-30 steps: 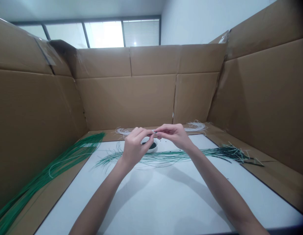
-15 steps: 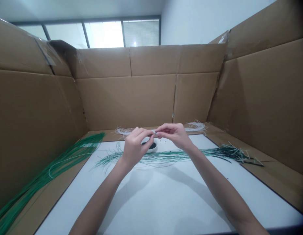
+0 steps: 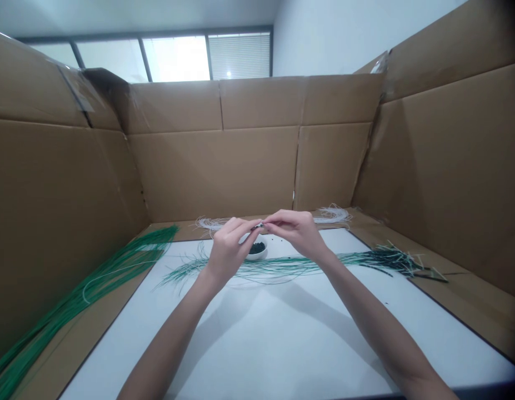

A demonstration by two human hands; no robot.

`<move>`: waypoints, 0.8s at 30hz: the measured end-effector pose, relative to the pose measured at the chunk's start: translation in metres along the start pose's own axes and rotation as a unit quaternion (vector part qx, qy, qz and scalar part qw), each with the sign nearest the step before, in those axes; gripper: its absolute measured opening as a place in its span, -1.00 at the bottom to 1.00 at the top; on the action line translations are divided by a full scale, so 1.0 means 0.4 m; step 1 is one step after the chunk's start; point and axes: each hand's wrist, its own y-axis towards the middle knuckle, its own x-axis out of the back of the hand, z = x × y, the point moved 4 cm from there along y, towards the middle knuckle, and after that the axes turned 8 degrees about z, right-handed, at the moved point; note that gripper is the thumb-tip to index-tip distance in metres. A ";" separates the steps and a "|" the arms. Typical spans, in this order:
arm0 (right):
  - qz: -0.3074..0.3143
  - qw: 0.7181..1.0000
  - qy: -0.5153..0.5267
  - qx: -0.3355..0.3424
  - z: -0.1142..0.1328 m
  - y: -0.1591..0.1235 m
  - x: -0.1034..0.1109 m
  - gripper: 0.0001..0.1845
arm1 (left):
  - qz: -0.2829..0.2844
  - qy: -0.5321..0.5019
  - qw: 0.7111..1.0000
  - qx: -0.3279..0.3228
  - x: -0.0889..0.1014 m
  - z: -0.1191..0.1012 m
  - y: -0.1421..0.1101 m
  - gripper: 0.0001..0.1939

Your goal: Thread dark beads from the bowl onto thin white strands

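My left hand [image 3: 230, 247] and my right hand [image 3: 294, 230] meet fingertip to fingertip above the white board [image 3: 274, 333]. Both are closed in a pinch. Between the fingertips shows a tiny dark and whitish piece [image 3: 259, 225], too small to name. Just below and behind the fingers stands a small white bowl [image 3: 260, 256] with dark green bead-like grains [image 3: 257, 248] in it. A bundle of thin green strands [image 3: 278, 268] lies across the board under my wrists, its thicker dark ends at the right.
Long green strands [image 3: 90, 283] lie along the left side. Coiled white strands [image 3: 333, 214] lie at the back. Cardboard walls [image 3: 215, 172] enclose the board on the left, back and right. A few dark specks are scattered on the board near the bowl.
My left fingertips have shifted slightly, with the left thumb now nearer the index finger. More of the tiny piece and of the bowl's contents shows. The bundles have not moved.
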 end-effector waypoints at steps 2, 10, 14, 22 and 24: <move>0.000 0.999 -0.040 0.024 0.008 -0.002 -0.002 -0.84 | 0.002 -0.001 1.000 0.000 -0.001 0.001 0.000 -0.86; -0.002 0.995 -0.085 0.052 0.017 -0.003 -0.001 -0.85 | 0.013 -0.003 1.000 0.026 0.001 -0.003 0.006 -0.92; -0.010 0.996 -0.078 0.038 0.022 -0.003 0.001 -0.86 | 0.004 -0.010 0.998 0.059 0.001 -0.003 0.005 -0.96; -0.007 0.998 0.064 -0.029 -0.002 -0.002 -0.003 -0.85 | 0.022 -0.030 0.998 0.052 -0.004 -0.001 0.004 -0.93; -0.016 0.988 0.145 -0.047 -0.013 0.000 -0.005 -0.78 | 0.020 -0.027 0.998 0.059 -0.003 0.004 0.003 -0.93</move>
